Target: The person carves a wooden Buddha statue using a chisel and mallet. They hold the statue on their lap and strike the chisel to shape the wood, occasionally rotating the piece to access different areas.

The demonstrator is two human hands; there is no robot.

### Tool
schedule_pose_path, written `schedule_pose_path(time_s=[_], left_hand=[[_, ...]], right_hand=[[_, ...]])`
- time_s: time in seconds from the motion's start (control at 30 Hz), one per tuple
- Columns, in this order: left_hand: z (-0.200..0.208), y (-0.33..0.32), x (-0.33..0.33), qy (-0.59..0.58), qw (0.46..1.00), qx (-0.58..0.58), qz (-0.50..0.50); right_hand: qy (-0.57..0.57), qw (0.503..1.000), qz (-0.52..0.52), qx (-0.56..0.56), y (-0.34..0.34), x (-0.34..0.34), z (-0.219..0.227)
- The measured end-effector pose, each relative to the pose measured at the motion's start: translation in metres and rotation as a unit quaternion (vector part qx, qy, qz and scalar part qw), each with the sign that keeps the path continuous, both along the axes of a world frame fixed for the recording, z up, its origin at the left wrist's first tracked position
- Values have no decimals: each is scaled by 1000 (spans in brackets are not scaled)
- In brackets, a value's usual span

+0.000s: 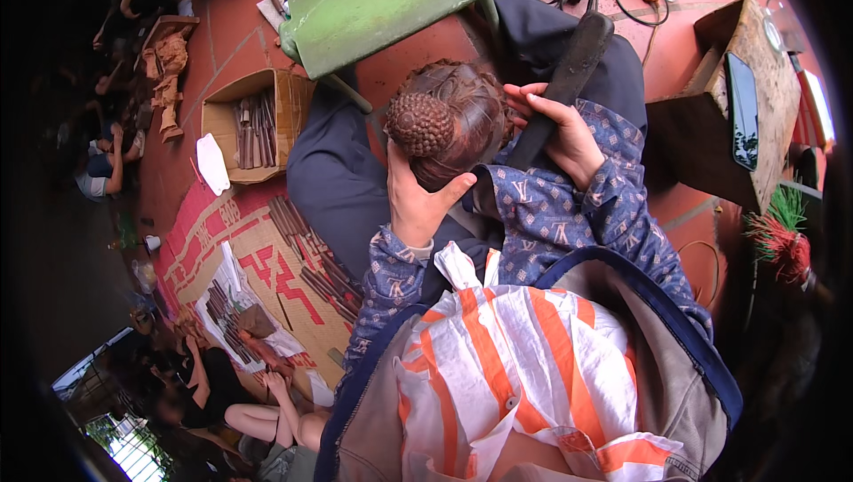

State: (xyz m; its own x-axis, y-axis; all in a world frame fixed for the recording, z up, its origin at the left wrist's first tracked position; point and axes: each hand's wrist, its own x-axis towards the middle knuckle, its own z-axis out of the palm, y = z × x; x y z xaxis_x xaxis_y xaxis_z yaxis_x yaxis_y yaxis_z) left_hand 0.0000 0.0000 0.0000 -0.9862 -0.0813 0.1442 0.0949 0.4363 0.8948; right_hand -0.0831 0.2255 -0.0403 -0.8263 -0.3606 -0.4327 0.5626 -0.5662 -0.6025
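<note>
A dark brown wood carving [471, 118], rounded, with a knob of beaded bumps and smooth grooved parts, sits between my knees. My left hand [418, 198] cups its near left side, thumb spread along the near edge and fingers partly hidden beneath. On the other side my right hand [573, 140] has its fingertips by the carving's right edge. A long, flat, dark wooden club [577, 60] lies slanted through that hand, between fingers and palm, its wide end pointing away over my right thigh.
A green plastic chair [382, 11] stands ahead. At left are a cardboard box [298, 100] of chisels, a patterned mat [258, 251] with rows of carving tools [311, 251], and other people. A wooden box [693, 118] bearing a phone [742, 113] stands right, near a red-green brush [786, 238].
</note>
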Motion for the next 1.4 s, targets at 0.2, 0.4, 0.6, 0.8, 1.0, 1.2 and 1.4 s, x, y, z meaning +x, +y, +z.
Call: schedule_pose_path(time_s=[0.2, 0.4, 0.6, 0.8, 1.0, 1.2, 1.4], left_hand=[[-1, 17, -16, 19, 998, -25, 54], [21, 28, -31, 35, 991, 83, 100], [34, 33, -26, 7, 992, 80, 95], [35, 29, -27, 43, 993, 18, 105], [42, 17, -29, 51, 996, 22, 67], [51, -25, -57, 13, 997, 53, 53], [60, -68, -104, -42, 989, 143, 15]], right_hand=[[46, 991, 87, 86, 1, -1, 8], [28, 996, 34, 72, -5, 2, 7], [22, 995, 61, 73, -10, 4, 9], [77, 987, 78, 117, -11, 5, 10], [147, 965, 118, 181, -10, 5, 17], [157, 954, 166, 195, -23, -5, 31], [109, 955, 23, 273, -48, -8, 10]])
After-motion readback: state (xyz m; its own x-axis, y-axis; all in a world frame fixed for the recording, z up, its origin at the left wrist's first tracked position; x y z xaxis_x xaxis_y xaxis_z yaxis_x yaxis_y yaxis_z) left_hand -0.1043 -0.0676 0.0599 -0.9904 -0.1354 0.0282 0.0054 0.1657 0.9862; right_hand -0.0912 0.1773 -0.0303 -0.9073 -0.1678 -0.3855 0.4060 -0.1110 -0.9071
